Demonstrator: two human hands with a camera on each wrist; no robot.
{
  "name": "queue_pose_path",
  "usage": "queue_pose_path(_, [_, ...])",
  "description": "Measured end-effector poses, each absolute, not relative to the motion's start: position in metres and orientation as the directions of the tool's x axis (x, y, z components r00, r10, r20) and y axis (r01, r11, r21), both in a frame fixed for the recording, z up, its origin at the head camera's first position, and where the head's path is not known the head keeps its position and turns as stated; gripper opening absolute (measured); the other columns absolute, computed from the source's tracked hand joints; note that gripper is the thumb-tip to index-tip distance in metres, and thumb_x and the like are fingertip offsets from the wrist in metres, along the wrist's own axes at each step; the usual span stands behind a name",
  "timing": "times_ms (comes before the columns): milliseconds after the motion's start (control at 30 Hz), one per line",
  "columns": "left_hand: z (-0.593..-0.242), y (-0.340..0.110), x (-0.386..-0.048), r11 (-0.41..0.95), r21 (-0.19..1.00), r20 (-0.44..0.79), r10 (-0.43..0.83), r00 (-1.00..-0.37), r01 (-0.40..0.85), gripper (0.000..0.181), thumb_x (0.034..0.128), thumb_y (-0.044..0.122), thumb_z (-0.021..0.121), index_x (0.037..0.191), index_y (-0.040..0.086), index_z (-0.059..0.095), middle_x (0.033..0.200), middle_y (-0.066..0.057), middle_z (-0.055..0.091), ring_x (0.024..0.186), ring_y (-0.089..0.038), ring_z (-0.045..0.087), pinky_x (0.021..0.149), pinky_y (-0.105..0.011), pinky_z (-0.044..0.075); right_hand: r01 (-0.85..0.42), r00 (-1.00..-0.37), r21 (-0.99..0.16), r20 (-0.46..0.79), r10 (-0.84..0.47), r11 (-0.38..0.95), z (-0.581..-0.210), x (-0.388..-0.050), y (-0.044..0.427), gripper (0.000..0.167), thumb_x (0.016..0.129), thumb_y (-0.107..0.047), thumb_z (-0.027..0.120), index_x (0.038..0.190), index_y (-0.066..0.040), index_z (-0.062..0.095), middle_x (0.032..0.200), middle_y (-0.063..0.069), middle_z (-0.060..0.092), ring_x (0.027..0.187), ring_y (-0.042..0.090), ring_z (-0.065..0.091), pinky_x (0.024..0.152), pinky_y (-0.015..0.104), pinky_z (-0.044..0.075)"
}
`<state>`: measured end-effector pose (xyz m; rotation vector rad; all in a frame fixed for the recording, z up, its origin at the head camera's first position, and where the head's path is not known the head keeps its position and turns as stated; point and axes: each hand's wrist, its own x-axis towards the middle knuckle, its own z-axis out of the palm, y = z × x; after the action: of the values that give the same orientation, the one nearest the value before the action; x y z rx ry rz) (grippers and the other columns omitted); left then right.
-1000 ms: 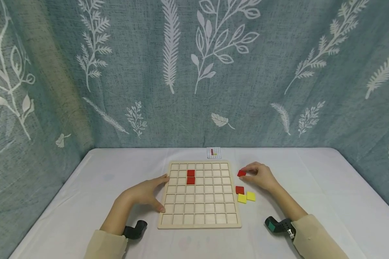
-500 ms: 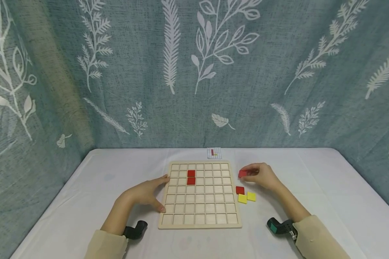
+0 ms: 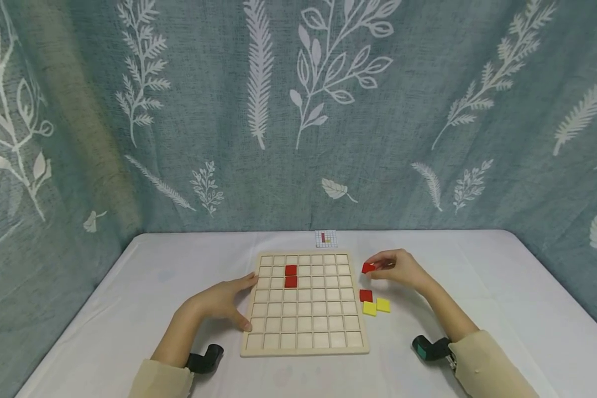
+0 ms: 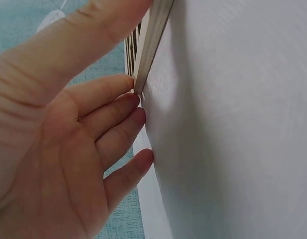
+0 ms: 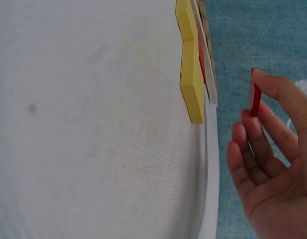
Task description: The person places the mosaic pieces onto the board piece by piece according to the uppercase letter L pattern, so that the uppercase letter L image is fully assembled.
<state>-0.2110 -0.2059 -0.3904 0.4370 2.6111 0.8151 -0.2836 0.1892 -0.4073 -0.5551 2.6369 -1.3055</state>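
Observation:
A pale wooden grid board [image 3: 304, 309] lies mid-table, with two red square tiles [image 3: 291, 276] one below the other in its upper left cells. My left hand [image 3: 221, 300] touches the board's left edge with spread, fairly straight fingers and thumb; the left wrist view shows the fingertips at the board's side. Right of the board, my right hand [image 3: 397, 269] pinches a red tile [image 5: 255, 93] between thumb and fingers, above the table. Below that hand lie another red tile [image 3: 366, 296] and two yellow tiles, one [image 3: 370, 308] nearer the board and one [image 3: 383, 305] farther right.
Behind the board lies a small card [image 3: 325, 239] printed with a grid and red and yellow marks. A white cloth covers the table [image 3: 443, 298]. A teal curtain [image 3: 273, 182] with white leaf prints hangs behind and at the sides.
The red tile in my right hand tilts slightly between the fingers while the hand stays beside the board. The left hand keeps its place. The whole head view has shifted a little.

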Motion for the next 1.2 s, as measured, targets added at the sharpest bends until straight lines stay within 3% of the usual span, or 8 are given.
queue_pose_path(500, [-0.39,-0.205,-0.208,0.784,0.593,-0.246,0.393,-0.886,0.183,0.101,0.0555,0.024,0.086,0.14,0.0,0.036,0.149,-0.016,0.026,0.135,-0.041,0.023,0.108,-0.055,0.021,-0.207,-0.891,-0.866,-0.025,-0.453,0.456,-0.399,-0.274,0.156,0.035,0.079,-0.023,0.073,0.107,-0.004,0.068,0.093,0.006,0.07,0.08,0.014,0.062,0.072,0.027,0.051])
queue_pose_path(900, [-0.39,-0.206,-0.208,0.787,0.586,-0.243,0.396,-0.886,0.191,0.1,0.0565,0.024,0.086,0.14,0.0,0.036,0.15,-0.015,0.026,0.135,-0.04,0.024,0.108,-0.054,0.022,-0.312,-0.856,-0.826,0.03,-0.515,0.47,-0.38,-0.257,0.098,0.028,0.079,-0.017,0.073,0.103,-0.003,0.07,0.089,0.007,0.068,0.079,0.016,0.061,0.071,0.026,0.052])
queue_pose_path(1200, [-0.39,-0.206,-0.208,0.788,0.59,-0.249,0.385,-0.889,0.176,0.1,0.0559,0.024,0.087,0.14,0.001,0.037,0.15,-0.014,0.026,0.135,-0.04,0.024,0.108,-0.055,0.022,-0.343,-0.82,-0.842,0.053,-0.57,0.415,-0.387,-0.259,0.068,0.026,0.076,-0.017,0.075,0.099,-0.006,0.071,0.084,0.003,0.067,0.074,0.01,0.06,0.068,0.024,0.051])
